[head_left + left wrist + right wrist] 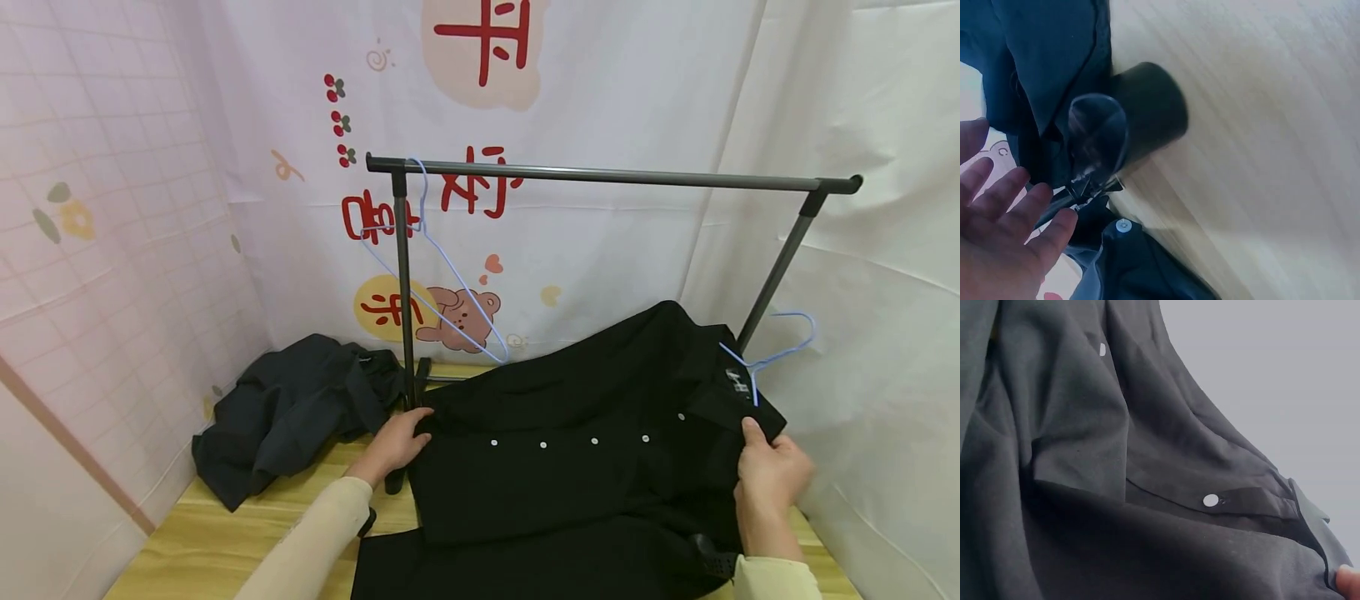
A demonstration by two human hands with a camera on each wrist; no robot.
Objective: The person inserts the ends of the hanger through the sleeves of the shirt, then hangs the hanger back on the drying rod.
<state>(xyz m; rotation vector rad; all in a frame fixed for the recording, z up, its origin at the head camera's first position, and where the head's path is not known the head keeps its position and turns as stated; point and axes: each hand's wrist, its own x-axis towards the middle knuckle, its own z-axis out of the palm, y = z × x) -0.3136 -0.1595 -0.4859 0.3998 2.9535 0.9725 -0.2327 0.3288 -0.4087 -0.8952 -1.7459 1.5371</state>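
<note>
A black shirt (555, 487) with white buttons lies spread over the table, its collar toward the right. My right hand (772, 475) pinches the collar between thumb and fingers; in the right wrist view only a fingertip (1349, 581) shows at the collar edge. The hook of a light blue hanger (759, 364) sticks out of the shirt's neck, and the rest of it is hidden inside. At the shirt's hem, beside the rack's left post, is my left hand (393, 446). Its fingers (1016, 200) are extended and spread in the left wrist view.
A metal clothes rack (615, 175) stands behind the shirt, with another blue hanger (477, 302) on its bar at the left. A crumpled dark garment (300, 417) lies left of the rack on the wooden table (176, 554). Printed cloth (600, 92) hangs behind.
</note>
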